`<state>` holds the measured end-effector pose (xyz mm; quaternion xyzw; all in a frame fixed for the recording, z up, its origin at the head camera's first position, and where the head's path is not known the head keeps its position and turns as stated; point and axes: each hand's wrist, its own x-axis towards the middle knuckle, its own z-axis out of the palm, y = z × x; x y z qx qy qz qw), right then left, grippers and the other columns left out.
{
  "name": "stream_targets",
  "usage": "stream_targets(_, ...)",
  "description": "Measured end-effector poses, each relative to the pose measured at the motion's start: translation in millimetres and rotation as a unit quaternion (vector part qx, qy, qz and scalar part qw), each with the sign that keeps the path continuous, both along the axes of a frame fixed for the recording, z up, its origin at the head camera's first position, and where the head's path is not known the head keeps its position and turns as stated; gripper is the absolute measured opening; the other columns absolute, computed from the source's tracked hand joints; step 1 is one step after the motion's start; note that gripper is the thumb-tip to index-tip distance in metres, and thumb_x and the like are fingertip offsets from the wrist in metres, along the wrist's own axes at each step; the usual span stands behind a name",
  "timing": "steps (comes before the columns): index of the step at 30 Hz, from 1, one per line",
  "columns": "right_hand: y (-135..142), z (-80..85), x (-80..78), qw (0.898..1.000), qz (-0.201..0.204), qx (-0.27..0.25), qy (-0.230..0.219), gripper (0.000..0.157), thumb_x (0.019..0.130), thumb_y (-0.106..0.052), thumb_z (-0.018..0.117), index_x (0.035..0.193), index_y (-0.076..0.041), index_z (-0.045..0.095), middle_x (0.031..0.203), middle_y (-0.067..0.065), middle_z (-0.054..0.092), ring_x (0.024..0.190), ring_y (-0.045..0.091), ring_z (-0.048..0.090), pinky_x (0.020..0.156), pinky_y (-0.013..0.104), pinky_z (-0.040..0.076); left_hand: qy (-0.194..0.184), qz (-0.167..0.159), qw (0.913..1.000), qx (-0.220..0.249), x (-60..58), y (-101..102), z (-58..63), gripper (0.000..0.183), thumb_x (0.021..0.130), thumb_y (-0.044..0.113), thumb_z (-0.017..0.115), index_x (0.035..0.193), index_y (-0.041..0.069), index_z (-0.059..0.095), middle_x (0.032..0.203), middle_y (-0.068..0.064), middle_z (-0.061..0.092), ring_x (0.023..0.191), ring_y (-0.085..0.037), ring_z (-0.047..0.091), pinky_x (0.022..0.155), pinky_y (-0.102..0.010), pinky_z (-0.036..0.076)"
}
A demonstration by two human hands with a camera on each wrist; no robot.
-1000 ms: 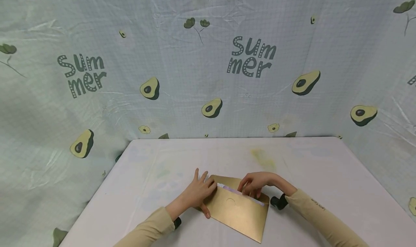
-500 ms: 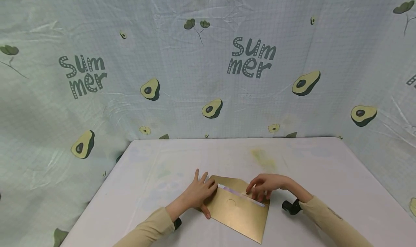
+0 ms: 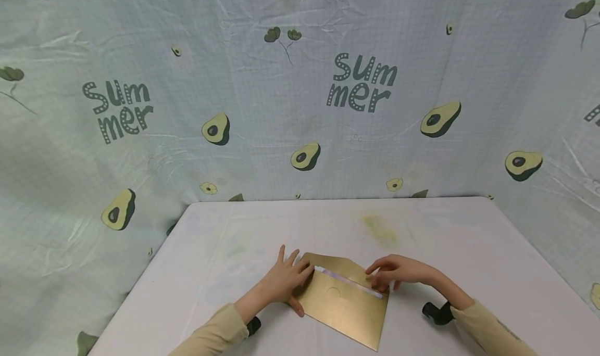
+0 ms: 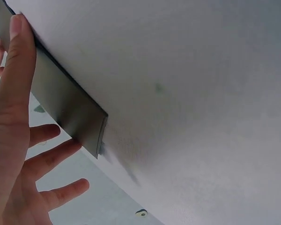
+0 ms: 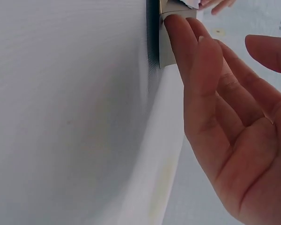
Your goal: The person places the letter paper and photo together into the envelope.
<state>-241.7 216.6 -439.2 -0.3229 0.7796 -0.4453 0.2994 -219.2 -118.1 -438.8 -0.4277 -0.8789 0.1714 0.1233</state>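
A gold envelope [image 3: 344, 309] lies slanted on the table with its pointed flap unfolded at the far side. A strip of white and purple paper [image 3: 347, 280] shows along its mouth; the rest is hidden inside. My left hand [image 3: 283, 280] rests spread on the envelope's left end, thumb at the near edge, two fingers raised. At the right end of the flap, my right hand [image 3: 398, 270] hovers or lightly touches with loosely bent fingers and holds nothing visible. In the right wrist view, a fingertip of the right hand [image 5: 234, 117] overlaps the envelope's corner [image 5: 167, 51].
The white table [image 3: 225, 246] extends around the envelope, with a yellowish stain [image 3: 379, 230] farther back. A patterned curtain [image 3: 262, 96] hangs behind the table and at its sides. A dark wrist camera [image 3: 438, 313] sits below the right wrist.
My right hand has drawn back to the right, away from the paper at the envelope's mouth, to the flap's right end. My left hand and the envelope stay almost where they were.
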Motion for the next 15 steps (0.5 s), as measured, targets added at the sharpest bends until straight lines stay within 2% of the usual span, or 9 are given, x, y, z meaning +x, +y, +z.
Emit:
stream_targets(4, 8, -1.2, 3.9, 0.999, -0.025, 0.003, 0.022, 0.034, 0.094, -0.018, 0.043, 0.119, 0.003, 0.051, 0.100, 0.016, 0.065, 0.080, 0.013, 0.064, 0.056, 0.029, 0.050, -0.009, -0.001, 1.0000, 0.005, 2.5, -2, 1.6, 0.102, 0.050, 0.080, 0.053, 0.129, 0.016, 0.045, 0.123, -0.002, 0.048, 0.119, -0.033, 0.043, 0.090, -0.061, 0.033)
stream_targets(9, 16, -2.9, 7.7, 0.997, -0.061, -0.002, 0.045, 0.034, 0.094, -0.019, 0.044, 0.119, 0.003, 0.051, 0.101, 0.018, 0.064, 0.083, 0.012, 0.065, 0.057, 0.030, 0.050, -0.022, -0.001, 0.9996, 0.017, 9.3, -5, 3.7, 0.096, 0.057, 0.077, 0.054, 0.129, 0.015, 0.044, 0.125, -0.002, 0.048, 0.120, -0.032, 0.042, 0.091, -0.062, 0.033)
stream_targets(15, 24, -5.1, 11.9, 0.986, -0.140, -0.024, 0.091, 0.034, 0.092, -0.018, 0.047, 0.115, 0.007, 0.052, 0.101, 0.023, 0.063, 0.081, 0.004, 0.063, 0.057, 0.027, 0.050, -0.034, 0.010, 0.9942, 0.102, 19.8, -11, 8.9, 0.058, 0.079, 0.052, 0.057, 0.122, 0.014, 0.051, 0.122, -0.002, 0.054, 0.117, -0.028, 0.047, 0.091, -0.058, 0.036)
